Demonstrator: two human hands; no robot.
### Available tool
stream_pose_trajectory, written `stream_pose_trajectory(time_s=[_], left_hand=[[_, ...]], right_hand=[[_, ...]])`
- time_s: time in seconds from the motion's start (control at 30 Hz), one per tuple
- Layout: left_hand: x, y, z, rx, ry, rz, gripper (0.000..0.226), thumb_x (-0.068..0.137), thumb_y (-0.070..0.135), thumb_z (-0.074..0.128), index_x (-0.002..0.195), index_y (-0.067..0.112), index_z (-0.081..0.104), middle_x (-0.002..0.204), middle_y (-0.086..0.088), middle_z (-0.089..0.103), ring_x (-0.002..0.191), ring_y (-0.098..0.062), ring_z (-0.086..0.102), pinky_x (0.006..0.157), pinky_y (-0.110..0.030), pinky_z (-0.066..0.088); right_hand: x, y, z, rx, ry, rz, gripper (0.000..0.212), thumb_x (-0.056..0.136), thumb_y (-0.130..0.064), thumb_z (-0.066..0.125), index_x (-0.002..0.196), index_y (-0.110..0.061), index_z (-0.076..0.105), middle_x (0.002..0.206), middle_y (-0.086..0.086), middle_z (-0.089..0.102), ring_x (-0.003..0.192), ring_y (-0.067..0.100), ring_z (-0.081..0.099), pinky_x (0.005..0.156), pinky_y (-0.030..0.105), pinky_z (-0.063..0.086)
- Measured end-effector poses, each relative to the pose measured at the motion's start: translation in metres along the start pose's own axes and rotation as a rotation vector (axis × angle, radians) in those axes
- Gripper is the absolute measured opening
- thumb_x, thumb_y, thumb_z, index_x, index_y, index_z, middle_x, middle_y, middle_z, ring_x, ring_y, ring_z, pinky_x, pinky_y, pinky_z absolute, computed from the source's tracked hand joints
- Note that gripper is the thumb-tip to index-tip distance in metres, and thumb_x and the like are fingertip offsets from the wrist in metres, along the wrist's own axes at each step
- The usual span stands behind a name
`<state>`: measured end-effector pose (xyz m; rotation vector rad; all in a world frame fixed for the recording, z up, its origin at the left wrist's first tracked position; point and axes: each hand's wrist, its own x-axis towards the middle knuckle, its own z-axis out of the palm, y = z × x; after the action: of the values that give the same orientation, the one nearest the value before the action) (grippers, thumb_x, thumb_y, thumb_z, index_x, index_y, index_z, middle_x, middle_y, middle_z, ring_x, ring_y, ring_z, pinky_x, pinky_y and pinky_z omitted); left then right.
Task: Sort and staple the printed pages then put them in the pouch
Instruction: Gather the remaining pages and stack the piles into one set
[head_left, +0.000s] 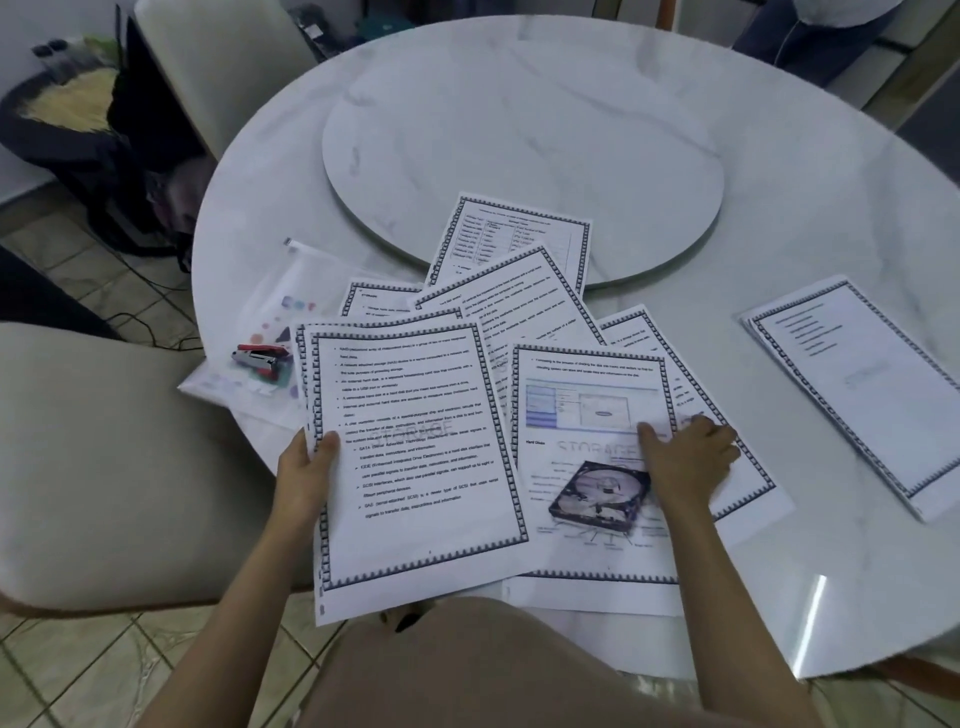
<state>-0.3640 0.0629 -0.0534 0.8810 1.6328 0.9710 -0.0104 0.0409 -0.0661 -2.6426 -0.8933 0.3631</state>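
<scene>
Several printed pages with black patterned borders lie fanned over the near side of the round marble table (779, 597). My left hand (304, 467) grips the left edge of a text page (415, 441) that hangs over the table's edge. My right hand (685, 457) rests flat, fingers spread, on a page with a hard-disk picture (587, 415). A neat stack of pages (867, 389) lies apart on the right. At the left, a clear pouch (260, 343) with coloured dots lies under a red and silver stapler (260, 357).
A raised marble turntable (519, 156) fills the table's middle, with one page's corner over its rim. Beige chairs stand at the left (104, 467) and far left (223, 57). A dark bag (78, 119) sits on the tiled floor.
</scene>
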Motion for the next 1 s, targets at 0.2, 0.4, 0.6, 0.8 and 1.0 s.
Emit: stream_pose_trajectory(time_s=[0.2, 0.4, 0.6, 0.8, 1.0], left_hand=[[0.002, 0.001, -0.001, 0.015, -0.007, 0.010, 0.030, 0.099, 0.013, 0.041, 0.127, 0.006, 0.050, 0.116, -0.006, 0.058, 0.104, -0.023, 0.056, 0.088, -0.035, 0.043], [0.004, 0.002, -0.001, 0.035, -0.013, 0.028, 0.031, 0.098, 0.011, 0.041, 0.127, 0.005, 0.050, 0.117, -0.008, 0.058, 0.105, -0.023, 0.056, 0.090, -0.035, 0.044], [0.006, 0.007, -0.001, 0.040, -0.022, 0.039, 0.032, 0.099, 0.011, 0.040, 0.129, 0.004, 0.049, 0.117, -0.006, 0.056, 0.104, -0.022, 0.054, 0.087, -0.033, 0.042], [0.010, 0.011, 0.000, 0.070, -0.003, 0.075, 0.032, 0.099, 0.011, 0.040, 0.129, 0.003, 0.049, 0.115, -0.006, 0.054, 0.104, -0.021, 0.052, 0.088, -0.032, 0.041], [0.014, 0.016, -0.006, 0.062, 0.015, 0.086, 0.033, 0.099, 0.012, 0.040, 0.130, 0.006, 0.048, 0.118, -0.002, 0.054, 0.105, -0.021, 0.053, 0.090, -0.034, 0.041]], right_hand=[[0.003, -0.007, 0.000, 0.029, 0.006, 0.020, 0.063, 0.082, -0.032, 0.067, 0.125, 0.007, 0.042, 0.130, 0.030, 0.040, 0.122, 0.041, 0.036, 0.096, 0.044, 0.035], [0.014, -0.004, 0.000, 0.247, -0.007, 0.010, 0.032, 0.084, -0.018, 0.063, 0.110, 0.000, 0.060, 0.112, 0.024, 0.057, 0.104, 0.037, 0.054, 0.085, 0.037, 0.043], [0.033, 0.005, -0.044, 0.433, 0.064, -0.046, 0.025, 0.090, -0.013, 0.056, 0.106, 0.004, 0.064, 0.101, 0.020, 0.066, 0.097, 0.031, 0.060, 0.081, 0.026, 0.040], [0.073, 0.041, -0.085, 0.350, 0.116, -0.028, 0.033, 0.089, -0.016, 0.058, 0.114, 0.006, 0.060, 0.114, 0.027, 0.063, 0.110, 0.037, 0.057, 0.097, 0.038, 0.040], [0.095, 0.082, -0.101, 0.220, 0.130, -0.018, 0.030, 0.089, -0.011, 0.057, 0.110, 0.011, 0.060, 0.110, 0.032, 0.062, 0.107, 0.043, 0.057, 0.099, 0.043, 0.039]])
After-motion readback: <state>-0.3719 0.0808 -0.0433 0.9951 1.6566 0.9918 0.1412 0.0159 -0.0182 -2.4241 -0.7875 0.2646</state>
